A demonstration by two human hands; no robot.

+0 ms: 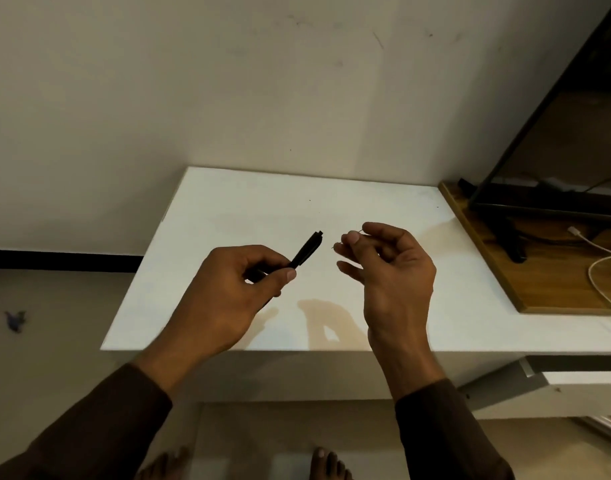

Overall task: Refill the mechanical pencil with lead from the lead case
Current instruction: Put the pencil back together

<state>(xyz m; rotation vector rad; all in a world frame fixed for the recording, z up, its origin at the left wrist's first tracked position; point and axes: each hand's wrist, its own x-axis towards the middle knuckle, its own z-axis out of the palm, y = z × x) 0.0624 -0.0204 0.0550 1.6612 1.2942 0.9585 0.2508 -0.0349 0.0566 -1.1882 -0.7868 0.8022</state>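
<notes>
Gripping a black mechanical pencil (pixel 305 251) — left hand (pixel 227 292); right hand (pixel 387 265) pinching a thin lead (pixel 361 230).

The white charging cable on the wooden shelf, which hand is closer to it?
Right. The right hand is left of the cable; the left hand is farther left.

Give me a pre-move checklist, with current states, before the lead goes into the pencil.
1. Black plastic mechanical pencil gripped in the left hand: ok.
2. Pencil's upper end points toward the right hand: ok.
3. Thin grey lead stick pinched by right fingertips: ok.
4. Lead tip lined up with the pencil's opening: not ok, a gap remains.
5. Pencil's end open, cap off: cannot tell.
6. Lead case in view: not ok; the white table shows none.
</notes>
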